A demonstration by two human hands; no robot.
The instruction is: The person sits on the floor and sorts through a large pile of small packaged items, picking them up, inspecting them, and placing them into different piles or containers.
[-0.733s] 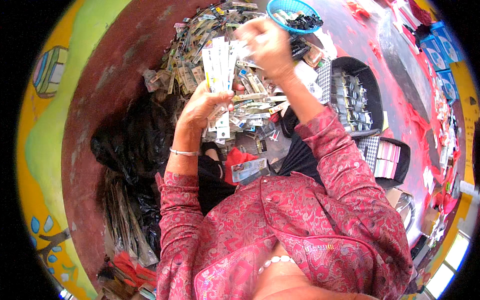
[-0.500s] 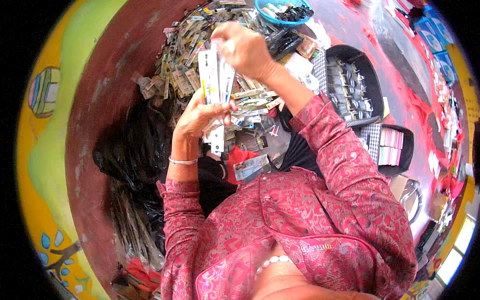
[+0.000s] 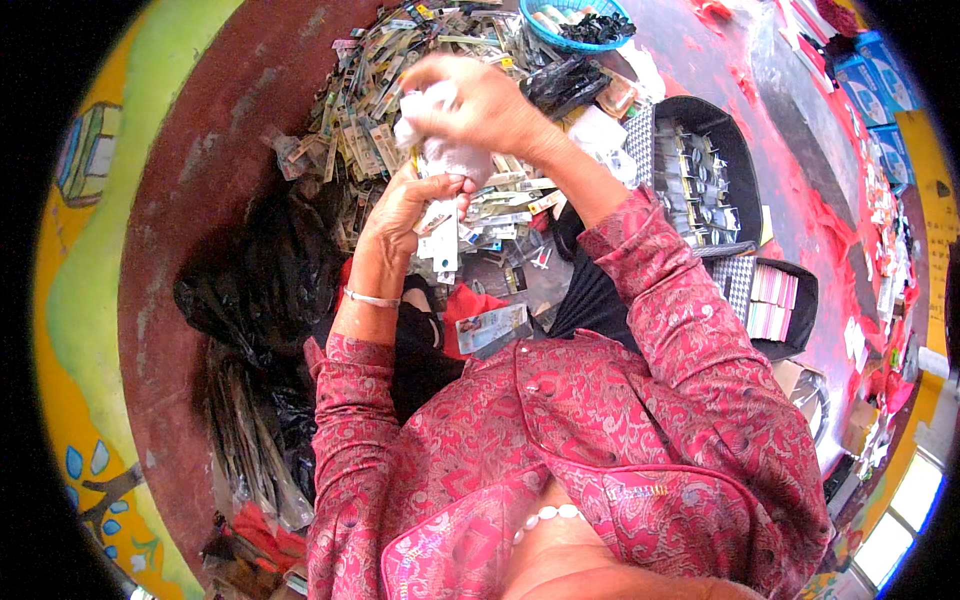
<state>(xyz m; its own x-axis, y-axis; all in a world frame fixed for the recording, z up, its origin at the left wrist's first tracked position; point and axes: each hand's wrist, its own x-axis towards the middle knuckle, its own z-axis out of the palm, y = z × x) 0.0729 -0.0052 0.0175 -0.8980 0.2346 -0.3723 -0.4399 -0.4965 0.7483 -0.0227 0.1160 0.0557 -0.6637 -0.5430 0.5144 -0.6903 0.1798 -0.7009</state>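
Holding a bundle of white cards (image 3: 440,160) between both hands, the person works over a heap of small packets (image 3: 400,90) on the floor. In the head view, the only one here, the right hand (image 3: 480,100) is curled over the top of the bundle, fingers closed on its upper end. The left hand (image 3: 405,205) cups it from below, thumb and fingers wrapped round the lower end, where a few cards stick out under the palm. A thin bangle (image 3: 372,298) sits on the left wrist.

Just beyond the grip lies the heap; above the right hand stands a blue basket (image 3: 572,22). To the right of the grip, past the right forearm, a black tray (image 3: 725,130) holds rows of small dark items. Left of and below the left hand lies a black bag (image 3: 270,280).

The risk I see: the cards are loose and fanned at the lower end, so a slack left-hand grip would likely let some slide out and fall into the heap, where they would be hard to pick out from similar pieces. Squeezing harder at the top could bend or crease them.
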